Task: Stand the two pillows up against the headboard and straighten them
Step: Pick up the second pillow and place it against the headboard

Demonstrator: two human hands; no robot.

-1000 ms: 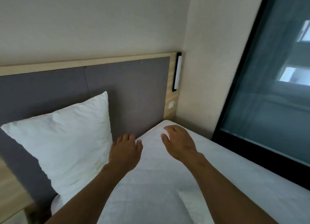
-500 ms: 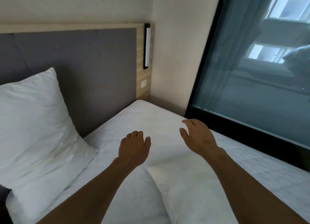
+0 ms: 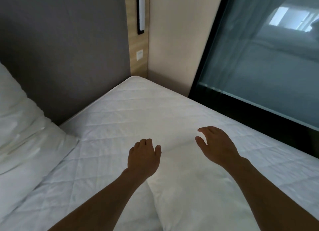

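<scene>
One white pillow [image 3: 22, 137] leans upright against the grey padded headboard [image 3: 69, 49] at the far left, partly cut off by the frame edge. A second white pillow [image 3: 195, 187] lies flat on the mattress [image 3: 138, 106] beneath my arms. My left hand [image 3: 143, 157] hovers over that pillow's far left corner, fingers curled downward, holding nothing. My right hand [image 3: 217, 144] is spread over the pillow's far edge, thumb apart from the fingers, also holding nothing. Whether either hand touches the pillow is unclear.
A wooden headboard strip [image 3: 138, 61] carries a wall switch [image 3: 139, 54] and a slim black-framed light [image 3: 140, 11]. A dark-framed glass window [image 3: 259, 58] runs along the bed's right side. Bare quilted mattress lies between the standing pillow and the corner.
The view has swung right and down, so the standing pillow slid to the left edge. Both hands have drawn back from the headboard to above the flat pillow.
</scene>
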